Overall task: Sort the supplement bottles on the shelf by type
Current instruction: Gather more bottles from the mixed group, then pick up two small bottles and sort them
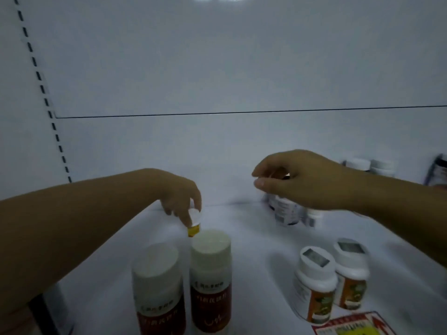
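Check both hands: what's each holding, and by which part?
Left hand pinches a small yellow-labelled bottle by its white cap. Right hand: fingers curled, blurred; cannot tell if it holds anything.

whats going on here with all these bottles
A person is sorting supplement bottles on a white shelf. The left hand pinches a small yellow-labelled bottle by its cap, just behind two tall red-labelled bottles at the front. The right hand hovers over a cluster of dark-labelled bottles further back; whether it holds anything is unclear. Two orange-labelled bottles stand at the front right.
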### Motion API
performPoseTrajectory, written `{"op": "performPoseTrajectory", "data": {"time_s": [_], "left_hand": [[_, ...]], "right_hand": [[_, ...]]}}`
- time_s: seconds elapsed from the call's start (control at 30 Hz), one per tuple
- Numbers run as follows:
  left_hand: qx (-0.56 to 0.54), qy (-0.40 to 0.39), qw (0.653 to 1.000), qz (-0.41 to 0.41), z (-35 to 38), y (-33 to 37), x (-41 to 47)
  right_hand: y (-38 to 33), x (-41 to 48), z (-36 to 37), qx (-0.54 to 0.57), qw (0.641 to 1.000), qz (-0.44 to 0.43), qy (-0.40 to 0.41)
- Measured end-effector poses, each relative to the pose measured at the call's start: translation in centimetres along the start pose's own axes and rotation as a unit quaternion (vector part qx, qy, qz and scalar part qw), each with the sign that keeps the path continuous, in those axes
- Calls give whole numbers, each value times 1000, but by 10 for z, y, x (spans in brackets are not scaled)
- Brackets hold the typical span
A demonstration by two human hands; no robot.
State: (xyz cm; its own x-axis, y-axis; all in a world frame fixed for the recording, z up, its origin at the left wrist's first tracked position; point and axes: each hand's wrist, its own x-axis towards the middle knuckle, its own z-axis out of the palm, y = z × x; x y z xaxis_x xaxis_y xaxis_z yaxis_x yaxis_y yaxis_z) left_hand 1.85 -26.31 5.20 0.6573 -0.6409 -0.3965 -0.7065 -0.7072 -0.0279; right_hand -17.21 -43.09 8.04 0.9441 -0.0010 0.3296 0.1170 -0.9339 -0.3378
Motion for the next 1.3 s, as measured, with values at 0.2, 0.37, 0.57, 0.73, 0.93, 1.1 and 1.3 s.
{"op": "performPoseTrajectory", "data": {"time_s": [0.2, 0.37, 0.57, 0.73, 0.93, 1.1, 1.3], "left_hand": [[-73, 36, 995, 52, -3, 4, 5], [-181, 112, 975, 69, -23, 20, -20], [-246, 216, 941, 86, -38, 48, -62], [-255, 238, 931, 106, -32, 64, -85], [-202, 240, 937, 153, -40, 75, -88], [-249, 274, 908, 197, -47, 81, -84], [-267, 258, 902, 219, -57, 120, -75]], "right_hand": [[84, 26, -1, -180, 973, 43, -140], [102, 35, 9, -215, 956, 38, -194], [113, 38, 17, -251, 952, -29, -175], [116, 49, 19, -316, 931, -76, -165], [113, 42, 15, -242, 958, -20, -150], [93, 32, -17, -164, 981, -9, -104], [84, -18, -81, 16, 994, -17, -108]]}}
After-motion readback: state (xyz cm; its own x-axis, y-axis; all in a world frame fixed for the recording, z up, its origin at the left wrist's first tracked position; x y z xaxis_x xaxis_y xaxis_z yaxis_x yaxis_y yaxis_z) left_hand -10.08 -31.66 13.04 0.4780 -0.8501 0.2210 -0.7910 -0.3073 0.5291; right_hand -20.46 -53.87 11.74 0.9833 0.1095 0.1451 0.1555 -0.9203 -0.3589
